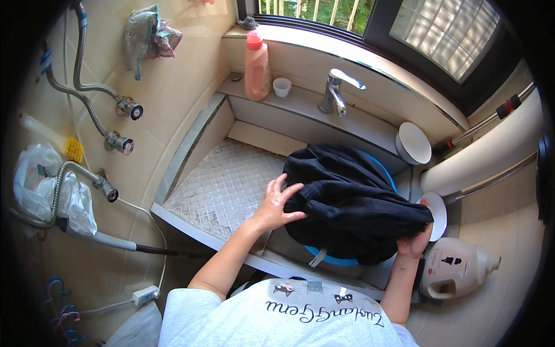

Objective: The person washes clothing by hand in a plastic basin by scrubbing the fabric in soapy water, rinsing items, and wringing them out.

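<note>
A black garment (347, 195) lies bunched over a blue basin (336, 259) at the right side of the laundry sink (208, 182). Only parts of the basin's rim show beneath the cloth. My right hand (415, 241) grips the garment's right edge, its fingers partly hidden behind the fabric. At the opposite side, my left hand (279, 203) has its fingers spread beside the cloth. Whether those fingertips touch the fabric is hard to tell. To the left, the sink's ribbed washboard slope is bare and looks wet.
Behind the sink stand a pink detergent bottle (257, 69), a small white cup (282, 87), a chrome faucet (334, 93) and a white bowl (413, 143). A large detergent jug (455, 268) is close to my right forearm. Metal hoses and valves (119, 143) project from the left wall.
</note>
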Action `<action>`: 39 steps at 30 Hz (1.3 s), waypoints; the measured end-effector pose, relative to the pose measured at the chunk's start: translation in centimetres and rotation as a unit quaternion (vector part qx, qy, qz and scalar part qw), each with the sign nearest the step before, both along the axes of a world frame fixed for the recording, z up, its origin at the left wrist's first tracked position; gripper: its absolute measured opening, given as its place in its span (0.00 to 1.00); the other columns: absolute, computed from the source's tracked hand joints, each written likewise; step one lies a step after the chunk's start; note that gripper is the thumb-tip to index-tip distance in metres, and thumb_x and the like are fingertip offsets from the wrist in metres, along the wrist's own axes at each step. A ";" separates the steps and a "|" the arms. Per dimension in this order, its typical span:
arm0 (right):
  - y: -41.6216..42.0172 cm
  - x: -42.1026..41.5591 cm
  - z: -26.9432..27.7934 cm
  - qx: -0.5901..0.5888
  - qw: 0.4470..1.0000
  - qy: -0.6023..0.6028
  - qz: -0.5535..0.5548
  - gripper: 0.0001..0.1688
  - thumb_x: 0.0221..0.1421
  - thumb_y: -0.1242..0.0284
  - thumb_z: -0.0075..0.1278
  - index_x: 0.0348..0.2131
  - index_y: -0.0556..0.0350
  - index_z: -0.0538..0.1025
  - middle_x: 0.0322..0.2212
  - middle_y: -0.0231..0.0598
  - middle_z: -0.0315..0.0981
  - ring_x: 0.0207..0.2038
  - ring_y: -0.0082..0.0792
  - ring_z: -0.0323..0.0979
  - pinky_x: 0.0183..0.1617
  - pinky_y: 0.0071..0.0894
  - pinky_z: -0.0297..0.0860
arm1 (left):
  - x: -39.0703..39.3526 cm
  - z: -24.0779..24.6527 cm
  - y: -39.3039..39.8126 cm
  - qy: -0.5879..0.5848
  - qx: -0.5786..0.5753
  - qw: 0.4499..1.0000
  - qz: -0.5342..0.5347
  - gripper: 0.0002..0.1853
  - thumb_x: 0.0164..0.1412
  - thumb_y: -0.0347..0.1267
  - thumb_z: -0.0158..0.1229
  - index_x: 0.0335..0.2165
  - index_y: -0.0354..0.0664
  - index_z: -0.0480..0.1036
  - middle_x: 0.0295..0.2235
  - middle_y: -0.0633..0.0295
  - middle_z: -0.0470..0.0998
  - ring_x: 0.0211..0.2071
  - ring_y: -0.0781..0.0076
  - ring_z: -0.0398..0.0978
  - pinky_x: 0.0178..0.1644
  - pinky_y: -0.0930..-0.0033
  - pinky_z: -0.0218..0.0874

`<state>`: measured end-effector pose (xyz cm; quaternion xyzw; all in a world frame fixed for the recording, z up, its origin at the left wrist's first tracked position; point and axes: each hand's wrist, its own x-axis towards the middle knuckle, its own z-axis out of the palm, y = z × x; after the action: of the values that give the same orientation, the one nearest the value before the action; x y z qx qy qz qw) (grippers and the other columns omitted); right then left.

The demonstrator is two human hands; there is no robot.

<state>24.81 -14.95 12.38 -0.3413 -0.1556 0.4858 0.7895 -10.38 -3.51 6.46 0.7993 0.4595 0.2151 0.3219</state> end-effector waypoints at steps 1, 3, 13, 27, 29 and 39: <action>0.0 0.0 0.1 0.002 1.000 0.005 -0.010 0.25 0.62 0.57 0.35 0.47 0.56 0.71 0.43 0.41 0.72 0.46 0.38 0.70 0.55 0.40 0.64 | 0.5 0.1 -0.1 -0.007 0.069 0.997 -0.029 0.42 0.39 0.53 0.67 0.53 0.54 0.64 0.60 0.44 0.48 0.61 0.42 0.45 0.61 0.47 0.45; -0.8 0.3 1.4 -0.046 0.993 -0.028 -0.100 0.24 0.61 0.57 0.36 0.41 0.56 0.73 0.40 0.40 0.73 0.43 0.37 0.71 0.52 0.38 0.65 | 1.2 1.5 -0.1 -0.073 0.128 0.989 -0.010 0.45 0.37 0.56 0.67 0.54 0.55 0.63 0.60 0.45 0.49 0.61 0.43 0.45 0.61 0.46 0.43; 1.5 0.9 -1.5 -0.178 0.722 -0.668 0.015 0.27 0.38 0.77 0.52 0.44 0.56 0.72 0.39 0.37 0.70 0.44 0.36 0.68 0.50 0.29 0.63 | 9.8 -1.7 -0.5 0.002 -0.041 0.974 -0.222 0.60 0.28 0.56 0.70 0.60 0.50 0.52 0.58 0.35 0.49 0.56 0.36 0.56 0.59 0.52 0.51; 10.1 -1.7 -15.4 -0.241 0.417 -0.869 0.115 0.20 0.45 0.56 0.53 0.32 0.53 0.75 0.27 0.43 0.72 0.32 0.44 0.72 0.32 0.42 0.71 | 14.2 -5.3 2.6 0.124 -0.224 0.935 -0.245 0.65 0.22 0.49 0.75 0.59 0.45 0.49 0.53 0.41 0.56 0.52 0.42 0.63 0.54 0.56 0.60; 11.5 -1.5 -15.9 -0.274 0.391 -0.859 0.185 0.20 0.47 0.55 0.50 0.30 0.52 0.76 0.23 0.46 0.74 0.29 0.45 0.74 0.30 0.41 0.71 | 14.6 -6.1 2.9 0.118 -0.251 0.930 -0.240 0.67 0.22 0.51 0.75 0.60 0.45 0.46 0.55 0.40 0.54 0.53 0.42 0.61 0.55 0.57 0.59; 19.2 -0.2 -21.5 -0.247 0.449 -0.832 0.215 0.23 0.48 0.59 0.51 0.39 0.56 0.74 0.37 0.55 0.72 0.42 0.46 0.72 0.41 0.42 0.69 | 15.2 -9.0 2.3 0.096 -0.267 0.943 -0.173 0.68 0.26 0.58 0.71 0.61 0.43 0.43 0.60 0.40 0.49 0.57 0.45 0.57 0.58 0.61 0.55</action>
<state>24.58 4.30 -9.13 -0.7184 -0.6800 0.1424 0.0365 4.77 -1.23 -2.55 0.7682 0.3832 -0.0527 0.5101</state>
